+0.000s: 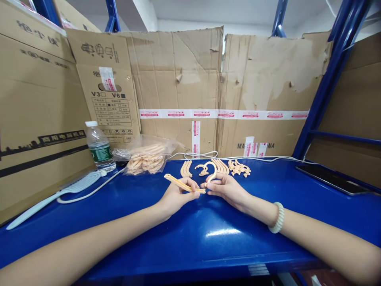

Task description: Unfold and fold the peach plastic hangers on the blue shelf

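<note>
My left hand (174,196) is closed around a pair of long, slightly bent beige plastic hanger arms (177,182), lying side by side and pointing up to the left. Between the fingers of my right hand (229,191) is a curved beige hanger hook (214,169), its bend upward. The hook's lower end is close to the right end of the arms; whether they touch is unclear. Just behind my hands, more hanger arms (186,169) lie in a short row, with another row of arms (220,166) to the right. A small heap of beige hook pieces (239,167) lies beyond that.
A clear bag of beige parts (147,159) sits at the back left, beside a water bottle (100,149). A pale hairbrush (59,192) and white cable lie at left. At right is a dark phone or tablet (331,179). Cardboard panels (178,87) wall the blue table (166,246).
</note>
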`<state>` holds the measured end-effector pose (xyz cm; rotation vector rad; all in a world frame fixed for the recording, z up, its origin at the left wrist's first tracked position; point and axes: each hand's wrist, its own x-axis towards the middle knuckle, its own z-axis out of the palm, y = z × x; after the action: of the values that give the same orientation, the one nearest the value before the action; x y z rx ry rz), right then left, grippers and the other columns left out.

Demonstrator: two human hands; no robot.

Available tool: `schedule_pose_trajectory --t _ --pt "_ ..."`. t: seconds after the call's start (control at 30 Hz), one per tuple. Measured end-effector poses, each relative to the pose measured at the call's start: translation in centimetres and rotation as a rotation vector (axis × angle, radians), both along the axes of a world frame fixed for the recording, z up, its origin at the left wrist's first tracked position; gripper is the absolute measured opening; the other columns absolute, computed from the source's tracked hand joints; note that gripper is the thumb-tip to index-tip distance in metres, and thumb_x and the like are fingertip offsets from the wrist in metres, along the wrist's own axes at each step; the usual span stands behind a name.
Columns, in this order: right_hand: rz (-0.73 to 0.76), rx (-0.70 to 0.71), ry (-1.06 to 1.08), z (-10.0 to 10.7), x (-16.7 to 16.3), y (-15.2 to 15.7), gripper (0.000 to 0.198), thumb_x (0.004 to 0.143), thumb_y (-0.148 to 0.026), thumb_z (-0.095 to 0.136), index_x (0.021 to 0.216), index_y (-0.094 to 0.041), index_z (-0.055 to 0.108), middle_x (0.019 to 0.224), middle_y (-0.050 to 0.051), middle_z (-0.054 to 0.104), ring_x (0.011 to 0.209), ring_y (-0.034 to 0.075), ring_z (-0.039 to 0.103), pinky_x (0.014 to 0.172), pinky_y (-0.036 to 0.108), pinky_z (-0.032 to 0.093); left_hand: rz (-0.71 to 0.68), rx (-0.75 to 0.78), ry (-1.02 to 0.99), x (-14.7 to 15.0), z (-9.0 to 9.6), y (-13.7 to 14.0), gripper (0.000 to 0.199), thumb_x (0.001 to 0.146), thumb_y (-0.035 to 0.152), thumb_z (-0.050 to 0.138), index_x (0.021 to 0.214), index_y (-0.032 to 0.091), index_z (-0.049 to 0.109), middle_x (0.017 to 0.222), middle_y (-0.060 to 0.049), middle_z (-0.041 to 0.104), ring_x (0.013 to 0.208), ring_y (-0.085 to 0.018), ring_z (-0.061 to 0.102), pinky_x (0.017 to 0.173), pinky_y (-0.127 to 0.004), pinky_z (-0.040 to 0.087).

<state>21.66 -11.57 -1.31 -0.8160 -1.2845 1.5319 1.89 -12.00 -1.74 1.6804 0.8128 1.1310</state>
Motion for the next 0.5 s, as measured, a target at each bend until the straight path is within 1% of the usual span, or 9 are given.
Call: schedule_pose_trajectory --t 0.07,0.17,0.23,0.33,0.4,0.5 --pt "0.043 0.008 0.009 -0.06 -0.01 -0.02 0.038 0.059 -0.033 0.086 0.081 -0.014 0.062 0.086 0.006 0.072 0.085 0.016 0.068 0.077 0.024 0.054 -0.007 0.024 0.022 0.05 0.20 -0.19 0.021 0.068 0.022 0.073 0.065 0.016 0.053 0.075 0.001 0.058 0.077 -0.014 0.057 0.071 -0.024 0.043" --pt "0.100 -0.004 -0.003 0.07 -0.08 -0.26 0.033 0.064 -0.035 0.084 0.078 -0.013 0.063 0.092 0.006 0.070 0.089 0.016 0.067 0.079 0.026 0.054 -0.014 0.047 0.013 0.12 0.40 -0.34 0.021 0.069 0.024 0.071 0.065 0.016 0.052 0.075 0.000 0.059 0.082 -0.017 0.060 0.075 -0.027 0.045" --pt "0.133 -0.026 -0.023 0.29 -0.09 -0.47 0.032 0.065 -0.034 0.083 0.079 -0.012 0.064 0.092 0.007 0.070 0.086 0.016 0.067 0.077 0.025 0.055 -0.018 0.062 0.003 0.12 0.42 -0.36 0.021 0.069 0.025 0.071 0.064 0.016 0.053 0.075 0.000 0.059 0.082 -0.017 0.061 0.076 -0.028 0.046" --pt "0.175 -0.057 -0.038 0.62 -0.03 -0.67 0.032 0.067 -0.034 0.082 0.079 -0.012 0.062 0.086 0.008 0.070 0.081 0.017 0.069 0.075 0.025 0.055 -0.027 0.097 0.020 0.00 0.32 -0.26 0.021 0.070 0.026 0.070 0.064 0.016 0.053 0.077 -0.002 0.060 0.075 -0.016 0.060 0.069 -0.027 0.046" --pt "0.196 -0.070 -0.042 0.71 0.03 -0.67 0.031 0.068 -0.032 0.082 0.078 -0.012 0.061 0.081 0.008 0.070 0.079 0.017 0.070 0.075 0.025 0.056 -0.032 0.145 0.050 -0.12 0.24 -0.18 0.020 0.072 0.026 0.070 0.065 0.015 0.054 0.078 -0.003 0.060 0.073 -0.015 0.059 0.066 -0.026 0.045" --pt "0.205 -0.070 -0.039 0.65 0.10 -0.55 0.030 0.068 -0.030 0.081 0.079 -0.012 0.059 0.078 0.007 0.069 0.077 0.017 0.070 0.074 0.025 0.056 -0.050 0.215 0.076 -0.23 0.20 -0.16 0.019 0.074 0.026 0.069 0.066 0.015 0.055 0.078 -0.004 0.060 0.074 -0.016 0.058 0.067 -0.026 0.046"
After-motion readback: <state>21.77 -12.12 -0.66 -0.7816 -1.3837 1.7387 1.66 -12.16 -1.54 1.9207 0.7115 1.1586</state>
